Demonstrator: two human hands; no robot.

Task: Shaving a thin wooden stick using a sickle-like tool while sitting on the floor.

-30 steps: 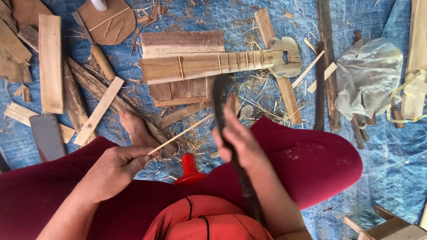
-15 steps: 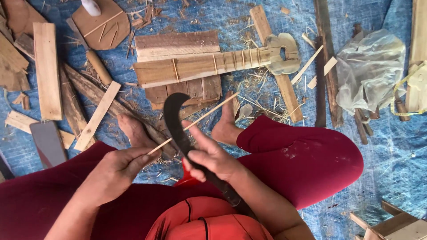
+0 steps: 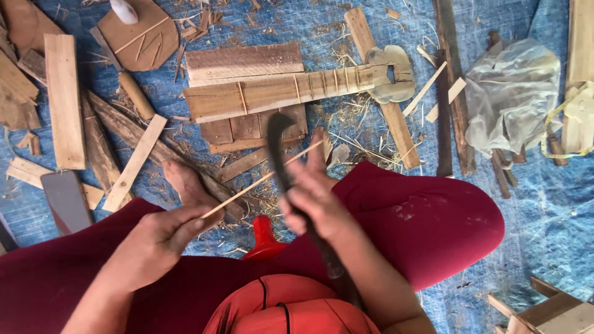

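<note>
My left hand point(image 3: 162, 238) pinches the near end of a thin bamboo stick point(image 3: 263, 178) that slants up to the right. My right hand point(image 3: 317, 204) grips the dark handle of a curved black knife point(image 3: 276, 148), whose blade stands upright and lies across the stick near its middle. Both hands hover over my lap in dark red trousers point(image 3: 427, 216). My bare feet point(image 3: 185, 182) rest on a blue tarp point(image 3: 544, 204). Just beyond the blade tip lies a wooden instrument neck point(image 3: 291, 91) with thin frets across it and a carved head.
Planks point(image 3: 64, 99), slats point(image 3: 133, 162) and offcuts lie scattered left and centre. A crumpled clear plastic bag point(image 3: 510, 93) sits at the right. A red plastic piece point(image 3: 264, 238) shows between my knees. A flat grey stone point(image 3: 65, 201) lies at the left. Wooden frame pieces point(image 3: 550, 309) occupy the bottom right.
The knife has swung from leaning left to nearly upright and shifted right along the stick. My left hand and the stick have stayed in place.
</note>
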